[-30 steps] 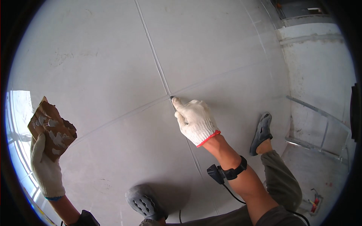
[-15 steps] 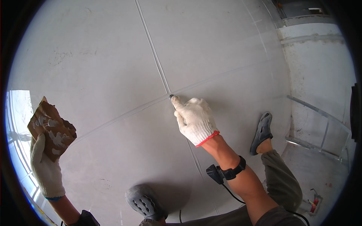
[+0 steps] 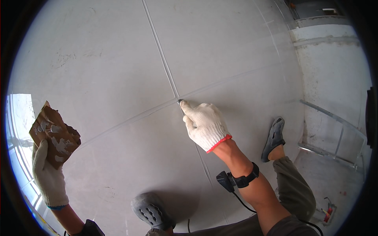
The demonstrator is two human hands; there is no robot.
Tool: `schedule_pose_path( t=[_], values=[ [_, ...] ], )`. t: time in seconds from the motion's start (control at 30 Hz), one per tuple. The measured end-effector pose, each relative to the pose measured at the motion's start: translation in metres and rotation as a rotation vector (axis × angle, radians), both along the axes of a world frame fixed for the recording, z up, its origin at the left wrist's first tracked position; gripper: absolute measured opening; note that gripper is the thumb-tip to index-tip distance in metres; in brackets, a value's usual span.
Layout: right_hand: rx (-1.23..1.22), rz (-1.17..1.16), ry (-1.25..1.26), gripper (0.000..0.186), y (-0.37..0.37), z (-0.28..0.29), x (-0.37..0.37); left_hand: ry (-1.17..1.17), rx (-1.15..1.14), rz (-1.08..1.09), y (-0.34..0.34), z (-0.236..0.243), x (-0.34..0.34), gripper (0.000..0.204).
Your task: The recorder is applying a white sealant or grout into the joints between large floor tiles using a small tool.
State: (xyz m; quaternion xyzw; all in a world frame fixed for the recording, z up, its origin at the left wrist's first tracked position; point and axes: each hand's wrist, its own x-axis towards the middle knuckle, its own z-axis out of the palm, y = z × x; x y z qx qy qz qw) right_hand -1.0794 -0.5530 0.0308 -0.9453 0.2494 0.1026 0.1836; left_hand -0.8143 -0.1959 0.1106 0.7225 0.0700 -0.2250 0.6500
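Observation:
At the left, my left hand (image 3: pixel 50 173), in a white knit glove with a blue cuff edge, is closed on a torn piece of brown cardboard (image 3: pixel 55 135). Pale grey smears of paste cover the cardboard's face. My right hand (image 3: pixel 206 126), in a white glove with a red cuff edge, is closed round a small tool with a dark rounded tip (image 3: pixel 180 101); most of it is hidden inside the fist. That tip touches the tiled floor (image 3: pixel 118 70) where two tile joints cross. The far joint (image 3: pixel 159 49) shows a fine raised line along each side.
My feet wear grey clogs (image 3: pixel 277 131), one at the lower middle and one at right. A metal frame (image 3: pixel 332 118) leans by the whitish wall (image 3: pixel 328 67). Red wires (image 3: pixel 327 214) stick out of a box at lower right. Bright window light falls at far left.
My right hand has shifted very slightly to the right and down, its tip still at the crossing. The left hand and cardboard are almost unmoved.

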Motion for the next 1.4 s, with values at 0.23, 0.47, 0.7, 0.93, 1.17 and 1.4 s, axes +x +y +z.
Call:
schedule_pose_path(
  t=[0.23, 0.47, 0.7, 0.93, 1.17, 1.4],
  values=[
    [-0.042, 0.025, 0.079, 0.036, -0.001, 0.001, 0.004, 0.018, -0.007, -0.005, -0.001, 0.002, -0.001, 0.056],
    [-0.002, 0.001, 0.194, 0.038, 0.0, 0.006, 0.01, 0.014, -0.004, 0.007, -0.003, 0.001, -0.001, 0.056],
    [-0.108, 0.062, 0.041, 0.031, 0.001, 0.003, 0.0, 0.03, -0.021, 0.008, 0.001, -0.003, 0.003, 0.057],
    [0.043, 0.041, 0.289, 0.037, 0.005, 0.016, 0.002, 0.003, -0.002, -0.029, 0.004, -0.008, 0.003, 0.057],
    [0.024, 0.113, 0.394, 0.041, 0.017, 0.016, -0.024, -0.001, -0.03, -0.004, 0.006, -0.013, 0.004, 0.054],
    [-0.026, 0.181, 0.394, 0.032, 0.042, 0.015, -0.068, -0.069, 0.024, -0.092, 0.017, -0.025, 0.01, 0.057]
  ],
)
